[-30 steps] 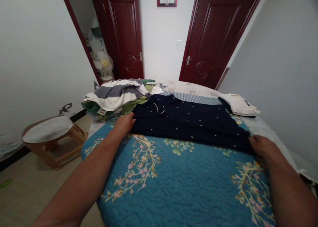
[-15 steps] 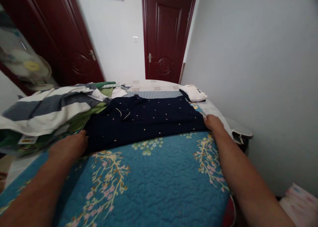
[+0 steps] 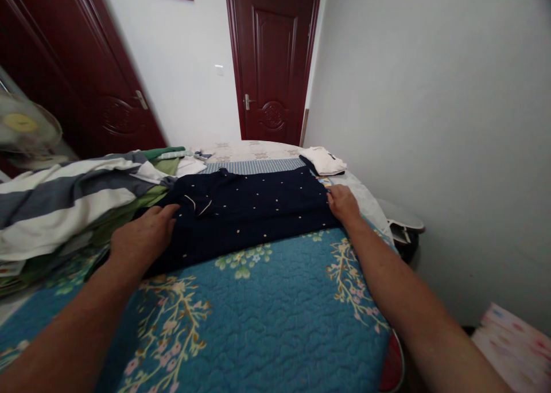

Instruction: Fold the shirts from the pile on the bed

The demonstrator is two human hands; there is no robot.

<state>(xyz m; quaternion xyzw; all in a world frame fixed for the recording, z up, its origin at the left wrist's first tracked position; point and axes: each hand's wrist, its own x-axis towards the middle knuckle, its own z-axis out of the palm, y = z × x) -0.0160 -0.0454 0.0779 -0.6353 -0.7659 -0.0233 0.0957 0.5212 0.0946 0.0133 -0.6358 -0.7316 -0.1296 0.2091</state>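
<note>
A navy polo shirt (image 3: pixel 253 209) with small light dots lies stretched sideways over a blue floral quilt (image 3: pixel 275 307). Its collar, edged with a pale line, is toward the left. My left hand (image 3: pixel 144 232) is over the shirt's collar end, fingers reaching out and slightly apart, not gripping the fabric. Some dark cloth shows beneath and left of that wrist. At the other end, my right hand (image 3: pixel 343 202) pinches the shirt's right edge; its fingertips are partly hidden by the hand.
A heap of clothes, with a grey-and-white striped one (image 3: pixel 73 198) on top, lies at the left. Folded white cloth (image 3: pixel 323 160) sits on dark cloth at the bed's far right. A wall (image 3: pixel 430 94) runs along the right, and a dark red door (image 3: pixel 275 66) stands beyond.
My left hand has let go of the shirt's left edge and moved up and right over it. My right hand has shifted slightly along the right edge, away from me. The view has turned slightly right.
</note>
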